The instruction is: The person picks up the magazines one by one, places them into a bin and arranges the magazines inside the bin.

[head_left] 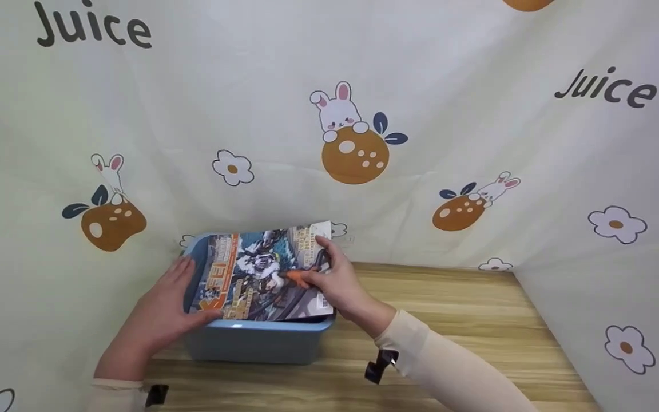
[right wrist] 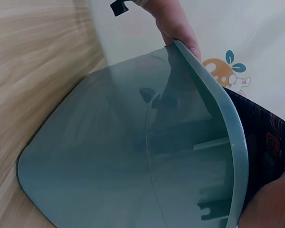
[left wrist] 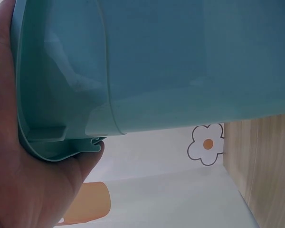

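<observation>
A blue plastic bin (head_left: 252,343) stands on the wooden tabletop, its smooth side filling much of both wrist views. A magazine (head_left: 266,274) with a colourful illustrated cover lies tilted in its mouth, the right end raised above the rim. My left hand (head_left: 161,309) grips the bin's left rim, the thumb along the front corner; the left wrist view has the rim (left wrist: 20,95) against the palm. With my right hand (head_left: 338,283) I hold the magazine's right edge, thumb on the cover. A dark back cover (right wrist: 263,137) shows past the rim in the right wrist view. The bin's inside is mostly hidden.
Wood-grain tabletop (head_left: 438,326) extends to the right of the bin. A pale curtain (head_left: 272,194) printed with rabbits, oranges and flowers rises behind and at both sides, close to the bin's back. Black clips (head_left: 381,366) hang at the wrists.
</observation>
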Tool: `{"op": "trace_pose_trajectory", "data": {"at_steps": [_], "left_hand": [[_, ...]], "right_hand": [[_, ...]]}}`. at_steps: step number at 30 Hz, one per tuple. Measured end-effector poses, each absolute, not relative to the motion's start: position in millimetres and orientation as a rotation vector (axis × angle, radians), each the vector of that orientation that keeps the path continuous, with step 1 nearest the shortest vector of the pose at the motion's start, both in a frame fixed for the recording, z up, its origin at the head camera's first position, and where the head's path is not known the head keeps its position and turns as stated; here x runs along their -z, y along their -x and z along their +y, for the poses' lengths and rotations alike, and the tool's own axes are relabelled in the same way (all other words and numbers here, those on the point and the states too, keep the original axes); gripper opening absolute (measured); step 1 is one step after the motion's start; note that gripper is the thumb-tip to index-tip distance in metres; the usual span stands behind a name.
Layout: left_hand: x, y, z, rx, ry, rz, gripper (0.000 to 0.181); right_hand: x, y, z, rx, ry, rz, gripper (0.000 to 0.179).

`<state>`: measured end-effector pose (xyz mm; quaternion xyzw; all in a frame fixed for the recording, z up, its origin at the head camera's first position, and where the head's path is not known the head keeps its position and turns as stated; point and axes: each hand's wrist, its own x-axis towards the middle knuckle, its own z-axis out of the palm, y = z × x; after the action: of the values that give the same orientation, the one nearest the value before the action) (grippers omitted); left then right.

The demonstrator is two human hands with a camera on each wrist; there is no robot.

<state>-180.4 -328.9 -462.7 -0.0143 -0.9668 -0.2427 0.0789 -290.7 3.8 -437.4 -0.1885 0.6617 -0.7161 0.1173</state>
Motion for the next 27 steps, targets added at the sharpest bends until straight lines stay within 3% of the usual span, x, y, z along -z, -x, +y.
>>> {"op": "trace_pose_trajectory", "data": {"at_steps": [27], "left_hand": [[462,179,-332,0.712,0.107,-2.886,0.126]], "right_hand": [[432,285,-18,1.848,0.512,2.022,0.094]]}}
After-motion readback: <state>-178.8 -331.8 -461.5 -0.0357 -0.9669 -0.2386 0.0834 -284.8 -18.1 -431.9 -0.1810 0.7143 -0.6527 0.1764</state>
